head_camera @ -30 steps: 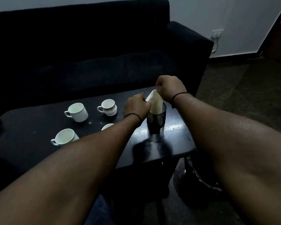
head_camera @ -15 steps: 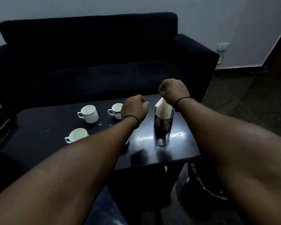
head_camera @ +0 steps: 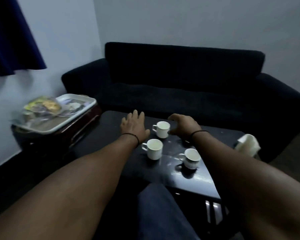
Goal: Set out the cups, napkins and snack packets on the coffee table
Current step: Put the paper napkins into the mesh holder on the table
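Observation:
Three white cups stand on the dark coffee table (head_camera: 109, 135): a far cup (head_camera: 161, 129), a middle cup (head_camera: 154, 148) and a near cup (head_camera: 190, 158). My left hand (head_camera: 134, 126) hovers open, fingers spread, left of the far cup. To the right of that cup, my right hand (head_camera: 184, 126) is open with its fingers curled, holding nothing. The white napkins (head_camera: 248, 142) stick out of their holder at the table's right end, blurred. Snack packets (head_camera: 45, 105) lie on a white tray (head_camera: 73, 118) on a side table at the left.
A dark sofa (head_camera: 180, 84) runs behind the table. A blue curtain (head_camera: 10, 37) hangs at the upper left. My knee in dark trousers (head_camera: 159, 210) is at the table's near edge.
Both hands have left the napkins and holder and moved left over the cups, opening as they went. The view has swung left, bringing the tray of snack packets into sight.

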